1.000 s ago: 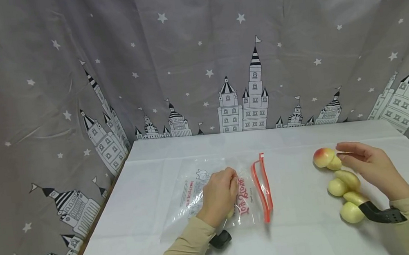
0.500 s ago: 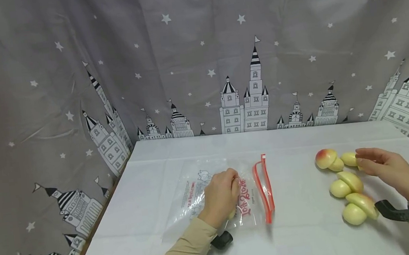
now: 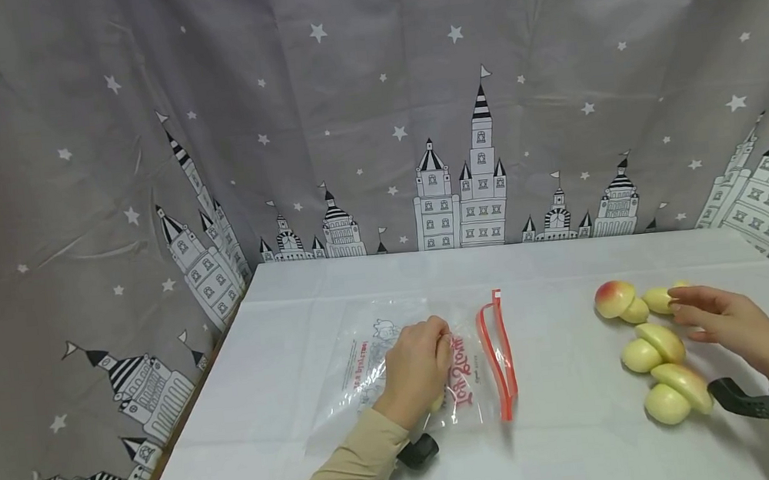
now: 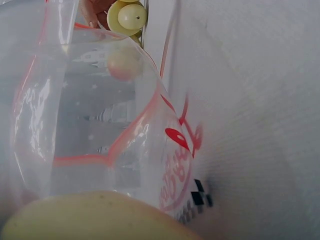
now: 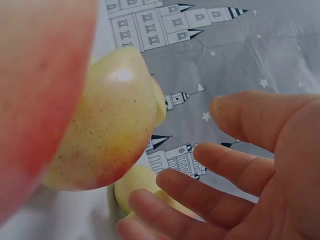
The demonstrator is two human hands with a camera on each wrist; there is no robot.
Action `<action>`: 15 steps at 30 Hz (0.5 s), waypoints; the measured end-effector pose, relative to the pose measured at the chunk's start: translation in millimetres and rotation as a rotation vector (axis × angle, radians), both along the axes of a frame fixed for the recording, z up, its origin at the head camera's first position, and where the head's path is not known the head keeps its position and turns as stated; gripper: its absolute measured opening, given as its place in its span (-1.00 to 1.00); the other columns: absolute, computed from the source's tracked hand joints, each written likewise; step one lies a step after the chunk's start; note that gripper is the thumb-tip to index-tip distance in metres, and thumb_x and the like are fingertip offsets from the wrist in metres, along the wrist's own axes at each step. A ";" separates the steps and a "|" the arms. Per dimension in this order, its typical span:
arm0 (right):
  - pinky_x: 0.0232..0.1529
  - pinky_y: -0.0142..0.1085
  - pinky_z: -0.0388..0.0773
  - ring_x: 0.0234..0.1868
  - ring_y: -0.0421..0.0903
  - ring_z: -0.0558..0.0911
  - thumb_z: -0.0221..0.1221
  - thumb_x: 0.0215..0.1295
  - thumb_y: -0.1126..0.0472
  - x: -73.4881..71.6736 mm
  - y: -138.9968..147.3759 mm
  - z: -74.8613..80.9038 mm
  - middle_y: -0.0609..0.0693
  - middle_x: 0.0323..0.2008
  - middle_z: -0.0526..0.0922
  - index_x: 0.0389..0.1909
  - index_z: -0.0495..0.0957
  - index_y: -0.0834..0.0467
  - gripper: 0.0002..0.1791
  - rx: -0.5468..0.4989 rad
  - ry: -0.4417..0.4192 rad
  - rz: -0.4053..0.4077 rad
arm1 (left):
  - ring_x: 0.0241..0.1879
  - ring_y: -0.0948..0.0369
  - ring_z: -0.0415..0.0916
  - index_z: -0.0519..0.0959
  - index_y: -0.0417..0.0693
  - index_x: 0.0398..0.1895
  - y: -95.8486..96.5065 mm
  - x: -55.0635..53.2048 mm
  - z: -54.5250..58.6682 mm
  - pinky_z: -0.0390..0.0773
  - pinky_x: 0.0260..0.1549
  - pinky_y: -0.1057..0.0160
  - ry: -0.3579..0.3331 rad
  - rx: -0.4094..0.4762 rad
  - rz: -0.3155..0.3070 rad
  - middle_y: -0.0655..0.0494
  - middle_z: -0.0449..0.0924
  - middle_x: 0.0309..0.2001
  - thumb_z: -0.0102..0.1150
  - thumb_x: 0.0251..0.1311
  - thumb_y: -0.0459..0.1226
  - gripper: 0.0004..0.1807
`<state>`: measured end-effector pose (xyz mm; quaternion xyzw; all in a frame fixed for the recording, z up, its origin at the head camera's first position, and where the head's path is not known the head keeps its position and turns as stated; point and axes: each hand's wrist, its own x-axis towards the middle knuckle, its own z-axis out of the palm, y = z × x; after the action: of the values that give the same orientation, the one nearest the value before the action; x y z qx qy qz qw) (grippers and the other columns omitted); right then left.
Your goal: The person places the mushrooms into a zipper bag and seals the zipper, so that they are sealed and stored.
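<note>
In the head view my left hand (image 3: 416, 368) grips the upper film of a clear zip bag (image 3: 470, 409) with a red zip edge. Something yellow shows just below this hand. The left wrist view has a large yellow fruit surface (image 4: 100, 217) close to the camera, beside the bag's wide mouth. My right hand (image 3: 730, 326) has its fingers apart and loosely bent, close to a yellow fruit (image 3: 658, 300). In the right wrist view nothing lies in its grasp; a speckled yellow fruit with red blush (image 5: 110, 125) stands nearer the camera. Contact with the fruit cannot be told.
A red-and-yellow fruit (image 3: 614, 299) and small yellow fruits (image 3: 639, 355) lie in a cluster at the right of the white table (image 3: 570, 438). More lie nearer the front, including a rounded yellow one (image 3: 667, 404). A grey castle-print curtain (image 3: 357, 103) hangs behind.
My right hand has moved right, away from the red-and-yellow fruit, and a yellow fruit beside it is now visible. It barely moved in the last half second. My left hand keeps its grip on the bag.
</note>
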<state>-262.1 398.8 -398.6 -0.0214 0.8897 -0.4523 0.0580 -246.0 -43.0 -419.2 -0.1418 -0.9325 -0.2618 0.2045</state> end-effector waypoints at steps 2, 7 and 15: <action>-0.23 -0.44 0.64 -0.21 -0.64 0.53 0.05 0.55 0.15 0.2 0.9 -0.7 -0.77 -0.21 0.39 0.33 0.32 0.44 -0.48 -0.014 0.000 0.016 | -0.29 0.14 0.63 0.57 0.08 -0.28 0.1 0.1 0.3 0.47 -0.51 0.21 -0.004 0.001 -0.001 0.23 0.63 -0.43 0.11 0.43 -0.18 -0.90; -0.21 -0.39 0.66 -0.19 -0.61 0.56 0.09 0.52 0.17 -0.6 0.6 -1.5 -0.67 -0.11 0.46 0.23 0.48 0.16 -0.66 0.000 -0.008 0.052 | -0.27 0.14 0.65 0.56 0.09 -0.29 -0.1 -0.2 0.8 0.51 -0.49 0.18 -0.004 0.000 0.000 0.22 0.64 -0.43 0.10 0.43 -0.19 -0.89; -0.23 -0.34 0.63 -0.20 -0.59 0.50 0.01 0.57 0.09 0.4 -10.9 1.7 0.56 0.31 0.37 0.38 0.21 0.54 -0.36 0.134 -0.056 0.110 | -0.28 0.13 0.64 0.56 0.08 -0.30 -0.4 -0.9 1.6 0.50 -0.49 0.18 -0.020 0.001 -0.001 0.21 0.64 -0.43 0.09 0.43 -0.19 -0.88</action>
<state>-261.6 387.9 -396.9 -0.0536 0.9136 -0.3881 0.1090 -246.9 -43.4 -417.6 -0.1397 -0.9343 -0.2636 0.1950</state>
